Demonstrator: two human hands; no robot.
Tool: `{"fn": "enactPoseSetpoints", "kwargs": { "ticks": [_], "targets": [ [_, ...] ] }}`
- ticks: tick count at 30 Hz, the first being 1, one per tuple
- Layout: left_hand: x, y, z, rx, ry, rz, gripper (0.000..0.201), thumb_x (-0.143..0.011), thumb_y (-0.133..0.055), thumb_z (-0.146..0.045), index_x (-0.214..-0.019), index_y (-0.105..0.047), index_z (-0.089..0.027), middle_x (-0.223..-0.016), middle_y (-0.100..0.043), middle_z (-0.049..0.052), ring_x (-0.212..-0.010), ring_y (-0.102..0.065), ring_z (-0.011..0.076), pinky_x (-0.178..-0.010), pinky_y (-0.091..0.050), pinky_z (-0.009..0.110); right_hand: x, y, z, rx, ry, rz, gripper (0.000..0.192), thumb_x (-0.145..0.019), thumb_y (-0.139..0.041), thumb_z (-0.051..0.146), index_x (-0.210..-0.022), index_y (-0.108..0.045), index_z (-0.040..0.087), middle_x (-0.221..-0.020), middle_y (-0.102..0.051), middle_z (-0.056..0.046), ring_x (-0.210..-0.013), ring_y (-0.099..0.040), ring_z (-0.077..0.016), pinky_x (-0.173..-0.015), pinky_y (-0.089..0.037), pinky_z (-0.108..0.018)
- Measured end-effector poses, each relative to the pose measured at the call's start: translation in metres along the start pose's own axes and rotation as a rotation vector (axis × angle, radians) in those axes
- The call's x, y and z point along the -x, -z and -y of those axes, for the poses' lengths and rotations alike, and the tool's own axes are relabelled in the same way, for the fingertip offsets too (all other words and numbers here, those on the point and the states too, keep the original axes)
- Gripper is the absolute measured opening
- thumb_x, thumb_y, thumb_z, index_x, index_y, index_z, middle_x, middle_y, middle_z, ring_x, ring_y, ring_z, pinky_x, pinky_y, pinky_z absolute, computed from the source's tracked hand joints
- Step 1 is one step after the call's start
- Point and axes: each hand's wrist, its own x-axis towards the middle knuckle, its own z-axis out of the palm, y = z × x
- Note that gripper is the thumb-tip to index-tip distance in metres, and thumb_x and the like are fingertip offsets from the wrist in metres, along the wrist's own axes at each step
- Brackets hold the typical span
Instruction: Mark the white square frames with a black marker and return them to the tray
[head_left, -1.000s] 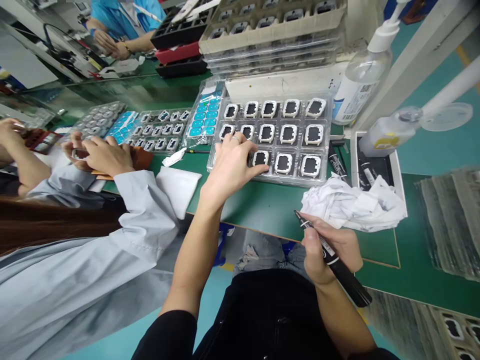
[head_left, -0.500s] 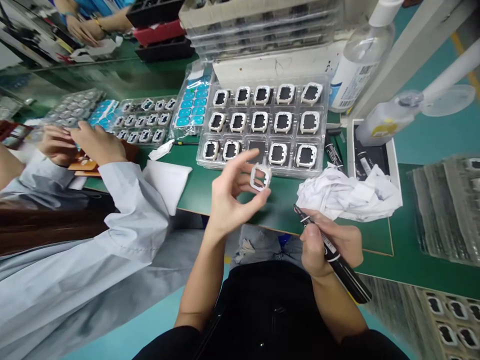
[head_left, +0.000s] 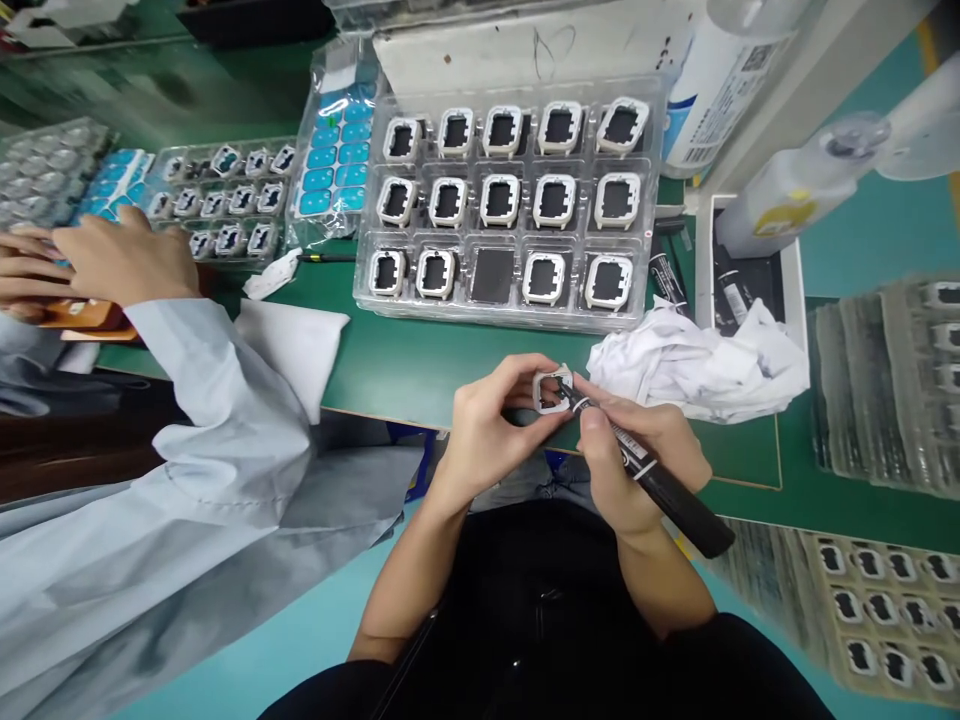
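Between the thumb and fingers of my left hand is a small white watch-case frame, tilted on its edge. My right hand grips a black marker pen. Its tip is at the right side of the frame; whether it touches cannot be made out. Both hands are close together over the bench's front edge. Behind them lies a clear plastic tray with rows of similar white frames, each in its own compartment. One front-row compartment shows only its dark bottom.
Crumpled white cloth lies right of the tray, beside a white box with a bottle and markers. Stacked trays stand farther right. At left, a co-worker's hands work near a blue-pad sheet and another tray.
My hands have come together, with the watch-case frame moved right and the marker's tip brought to it. The frame has turned more edge-on. The camera view has shifted.
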Motion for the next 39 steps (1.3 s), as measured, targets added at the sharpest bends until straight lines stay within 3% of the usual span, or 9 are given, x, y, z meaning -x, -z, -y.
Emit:
{"fn": "enactPoseSetpoints", "kwargs": {
  "ticks": [15, 23, 30, 35, 39],
  "targets": [
    [0.004, -0.004, 0.000, -0.154, -0.068, -0.030, 0.039, -0.102, -0.096, -0.027, -0.137, -0.077, -0.026, -0.119, -0.090, 0.000, -0.096, -0.090, 0.0147, -0.096, -0.077, 0.023, -0.008, -0.002, 0.004, 0.066, 0.050, 0.026, 0.015, -0.101, -0.087, 0.014, -0.104, -0.077, 0.024, -0.099, -0.090, -0.003, -0.095, -0.093, -0.0313, -0.078, -0.079, -0.031],
    [0.006, -0.005, 0.000, -0.180, -0.130, -0.045, 0.039, -0.104, -0.094, -0.024, -0.138, -0.077, -0.028, -0.115, -0.089, -0.002, -0.091, -0.088, 0.0113, -0.095, -0.074, 0.019, -0.009, 0.000, 0.004, 0.071, 0.057, 0.025, 0.016, -0.101, -0.087, 0.013, -0.106, -0.077, 0.025, -0.100, -0.090, -0.002, -0.094, -0.093, -0.0319, -0.078, -0.081, -0.035],
    [0.009, -0.003, 0.002, -0.295, -0.171, -0.043, 0.035, -0.107, -0.090, -0.027, -0.139, -0.077, -0.029, -0.112, -0.090, -0.002, -0.087, -0.088, 0.0130, -0.091, -0.074, 0.020, -0.010, -0.001, 0.003, 0.129, 0.190, 0.052, 0.020, -0.102, -0.084, 0.013, -0.115, -0.078, 0.027, -0.097, -0.089, 0.002, -0.088, -0.093, -0.0293, -0.086, -0.084, -0.039],
    [0.011, -0.003, 0.001, -0.318, -0.152, -0.058, 0.035, -0.106, -0.092, -0.031, -0.138, -0.078, -0.027, -0.110, -0.091, 0.000, -0.086, -0.089, 0.0142, -0.089, -0.075, 0.021, -0.009, 0.000, 0.005, 0.092, 0.064, 0.040, 0.017, -0.102, -0.085, 0.015, -0.110, -0.077, 0.027, -0.101, -0.090, -0.001, -0.097, -0.093, -0.0335, -0.076, -0.083, -0.038],
    [0.011, -0.003, 0.002, -0.298, -0.130, -0.048, 0.035, -0.106, -0.092, -0.033, -0.138, -0.078, -0.027, -0.111, -0.091, 0.001, -0.085, -0.088, 0.0144, -0.091, -0.076, 0.022, -0.010, 0.002, 0.006, 0.084, 0.081, 0.082, 0.017, -0.103, -0.084, 0.013, -0.110, -0.077, 0.027, -0.102, -0.091, -0.002, -0.094, -0.093, -0.0317, -0.076, -0.082, -0.036]
  ]
}}
